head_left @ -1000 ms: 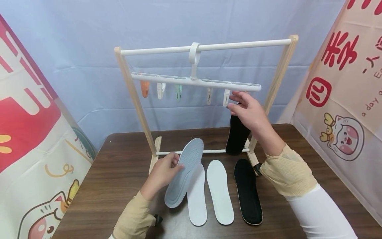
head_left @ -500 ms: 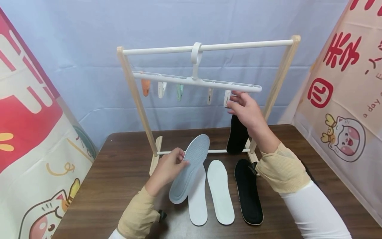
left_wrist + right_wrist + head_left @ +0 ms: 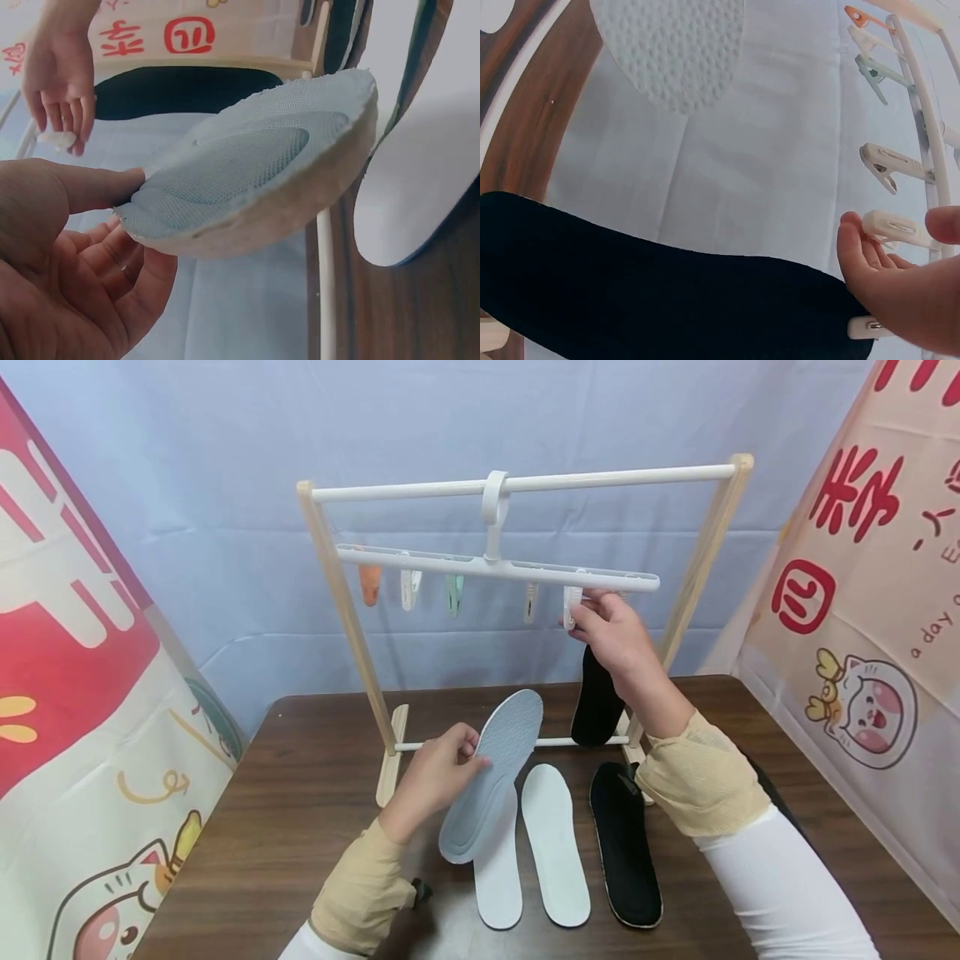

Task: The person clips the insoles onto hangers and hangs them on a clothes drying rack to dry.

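Note:
My left hand (image 3: 438, 768) pinches a grey insole (image 3: 495, 768) by its edge, thumb on the textured face, and holds it tilted above the table. In the left wrist view the insole (image 3: 255, 165) shows a pale, thick side. My right hand (image 3: 618, 635) is up at the hanger's right half, thumb in front of a white clothespin (image 3: 572, 607) and fingers curled behind it. The right wrist view has those fingers (image 3: 855, 247) beside the clothespin (image 3: 892, 226). A black insole (image 3: 596, 702) hangs just right of it from another clothespin (image 3: 866, 328).
A white clip hanger (image 3: 420, 560) hangs from the wooden rack (image 3: 337, 610), bearing orange, white and green clothespins. On the brown table (image 3: 300, 827) lie two white insoles, one being the middle insole (image 3: 555, 852), and a black insole (image 3: 626, 852). Printed cloths flank both sides.
The left hand has raised the grey insole up and to the right. My right thumb has come across the white clothespin, which tilts slightly; fingers now show behind it.

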`<state>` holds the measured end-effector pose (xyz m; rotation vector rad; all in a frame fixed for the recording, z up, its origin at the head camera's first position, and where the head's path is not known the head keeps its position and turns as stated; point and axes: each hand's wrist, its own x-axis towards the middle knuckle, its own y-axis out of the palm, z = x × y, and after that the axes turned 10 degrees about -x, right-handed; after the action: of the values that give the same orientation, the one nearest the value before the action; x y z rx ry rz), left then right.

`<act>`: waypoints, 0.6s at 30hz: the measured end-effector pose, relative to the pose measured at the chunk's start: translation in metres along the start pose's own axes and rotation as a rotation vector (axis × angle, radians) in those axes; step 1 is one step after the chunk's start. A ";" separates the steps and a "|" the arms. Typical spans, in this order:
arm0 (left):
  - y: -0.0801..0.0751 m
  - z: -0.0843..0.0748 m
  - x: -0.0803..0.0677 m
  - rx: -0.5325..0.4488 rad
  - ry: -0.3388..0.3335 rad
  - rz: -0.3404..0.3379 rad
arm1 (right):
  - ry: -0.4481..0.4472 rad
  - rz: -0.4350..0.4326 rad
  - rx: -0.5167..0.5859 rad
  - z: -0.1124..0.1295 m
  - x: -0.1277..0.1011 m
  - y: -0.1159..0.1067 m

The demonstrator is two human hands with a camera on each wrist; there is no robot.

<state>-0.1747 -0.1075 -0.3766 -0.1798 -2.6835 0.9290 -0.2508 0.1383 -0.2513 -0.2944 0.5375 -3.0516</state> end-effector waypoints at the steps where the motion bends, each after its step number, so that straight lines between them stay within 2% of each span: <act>1: 0.000 -0.001 0.001 -0.002 0.003 0.002 | 0.004 0.005 0.015 0.000 0.001 0.000; 9: 0.002 -0.009 0.008 -0.010 -0.004 0.014 | 0.026 0.033 0.066 -0.002 0.004 0.000; 18: 0.002 -0.017 0.012 -0.021 0.000 0.012 | -0.022 0.043 0.193 -0.006 0.009 0.003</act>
<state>-0.1810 -0.0938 -0.3621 -0.2007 -2.6960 0.9050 -0.2604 0.1364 -0.2562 -0.3049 0.2424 -3.0234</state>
